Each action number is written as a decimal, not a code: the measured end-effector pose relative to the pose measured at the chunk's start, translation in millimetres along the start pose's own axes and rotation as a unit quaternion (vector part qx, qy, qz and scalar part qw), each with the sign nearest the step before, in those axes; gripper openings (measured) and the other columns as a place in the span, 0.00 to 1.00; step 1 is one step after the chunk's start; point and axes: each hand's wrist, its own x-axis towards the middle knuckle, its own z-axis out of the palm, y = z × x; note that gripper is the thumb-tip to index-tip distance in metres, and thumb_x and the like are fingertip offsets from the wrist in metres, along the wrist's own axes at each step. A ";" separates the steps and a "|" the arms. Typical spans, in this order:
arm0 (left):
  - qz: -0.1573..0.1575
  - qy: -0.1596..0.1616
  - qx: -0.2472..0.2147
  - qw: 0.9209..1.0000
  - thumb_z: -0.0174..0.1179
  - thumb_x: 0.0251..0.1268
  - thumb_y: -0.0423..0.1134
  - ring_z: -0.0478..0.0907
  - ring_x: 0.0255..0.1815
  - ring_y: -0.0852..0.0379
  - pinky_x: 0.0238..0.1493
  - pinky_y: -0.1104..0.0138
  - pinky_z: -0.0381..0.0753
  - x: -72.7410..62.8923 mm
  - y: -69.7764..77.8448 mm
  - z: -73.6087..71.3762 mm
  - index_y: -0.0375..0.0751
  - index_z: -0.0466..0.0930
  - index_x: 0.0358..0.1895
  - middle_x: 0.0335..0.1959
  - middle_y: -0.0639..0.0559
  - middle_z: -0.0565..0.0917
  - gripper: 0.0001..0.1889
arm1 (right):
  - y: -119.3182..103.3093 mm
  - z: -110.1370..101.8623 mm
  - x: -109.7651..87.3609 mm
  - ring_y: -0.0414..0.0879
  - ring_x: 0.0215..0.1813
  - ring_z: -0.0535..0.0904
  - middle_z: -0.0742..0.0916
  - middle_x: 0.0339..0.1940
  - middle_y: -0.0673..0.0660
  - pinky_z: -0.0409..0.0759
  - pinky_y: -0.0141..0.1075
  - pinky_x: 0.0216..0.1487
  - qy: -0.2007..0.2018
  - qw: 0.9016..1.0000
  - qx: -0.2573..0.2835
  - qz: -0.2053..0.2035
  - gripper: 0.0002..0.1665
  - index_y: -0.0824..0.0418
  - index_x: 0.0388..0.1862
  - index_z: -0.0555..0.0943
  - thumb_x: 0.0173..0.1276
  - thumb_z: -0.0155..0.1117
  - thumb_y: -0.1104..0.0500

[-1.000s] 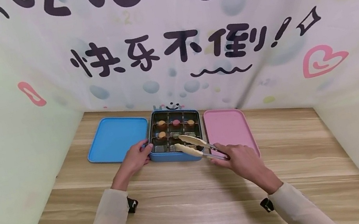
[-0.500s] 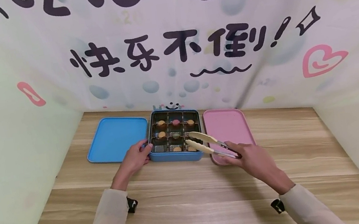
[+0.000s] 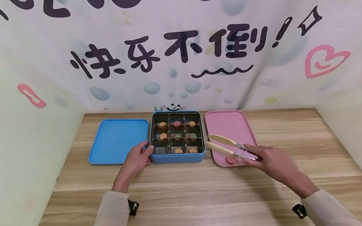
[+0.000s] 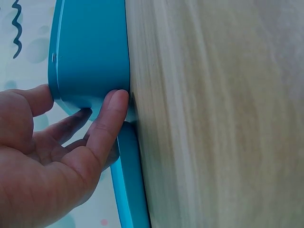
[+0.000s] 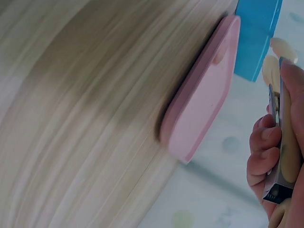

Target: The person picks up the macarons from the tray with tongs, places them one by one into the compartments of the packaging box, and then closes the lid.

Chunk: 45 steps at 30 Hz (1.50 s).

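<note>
My left hand (image 3: 136,160) holds the left front corner of a blue box (image 3: 178,157), thumb at the rim and fingers against its side. The box has a dark divider with several compartments. Small round cookies sit in most of them: tan ones (image 3: 162,124), a pink one (image 3: 177,123) and dark green ones (image 3: 177,137). My right hand (image 3: 275,163) grips tongs (image 3: 241,151), whose beige tips stand apart with nothing between them, above the pink tray (image 3: 227,121). A pinkish round cookie (image 3: 230,159) lies near that tray's front edge, below the tongs.
A flat blue tray or lid (image 3: 118,139) lies left of the box, close beside it. The wood-grain table (image 3: 189,207) is bounded by a printed cloth (image 3: 174,74) behind and pale walls at both sides.
My right hand has moved right with the tongs, from over the box to over the pink tray. The front compartments' cookies and the cookie on the tray have come into view. The left hand stays put.
</note>
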 end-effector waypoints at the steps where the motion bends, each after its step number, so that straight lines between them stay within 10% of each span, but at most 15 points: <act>1: 0.001 -0.001 0.001 1.000 0.44 0.81 0.49 0.81 0.53 0.43 0.53 0.58 0.85 0.0 0.0 0.0 0.38 0.54 0.78 0.55 0.34 0.76 0.31 | 3.0 -0.7 -1.9 0.36 0.20 0.63 0.71 0.16 0.42 0.62 0.29 0.21 -0.003 1.000 -0.001 0.000 0.33 0.54 0.64 0.81 0.64 0.69 0.40; 21: 0.001 0.000 0.001 1.000 0.45 0.81 0.48 0.81 0.53 0.42 0.53 0.58 0.85 -1.2 0.0 -0.4 0.37 0.54 0.78 0.56 0.33 0.75 0.31 | 72.2 -22.0 -35.6 0.27 0.23 0.66 0.86 0.31 0.42 0.67 0.26 0.24 -0.050 0.997 0.008 -0.059 0.27 0.53 0.58 0.85 0.62 0.73 0.45; 45: 0.003 -0.001 0.003 1.000 0.44 0.81 0.49 0.81 0.54 0.42 0.54 0.58 0.85 0.7 -1.1 0.6 0.38 0.54 0.79 0.59 0.33 0.75 0.31 | 72.7 -13.7 -29.8 0.31 0.20 0.63 0.83 0.24 0.40 0.64 0.29 0.20 -0.059 0.997 -0.047 -0.034 0.30 0.51 0.58 0.85 0.59 0.74 0.41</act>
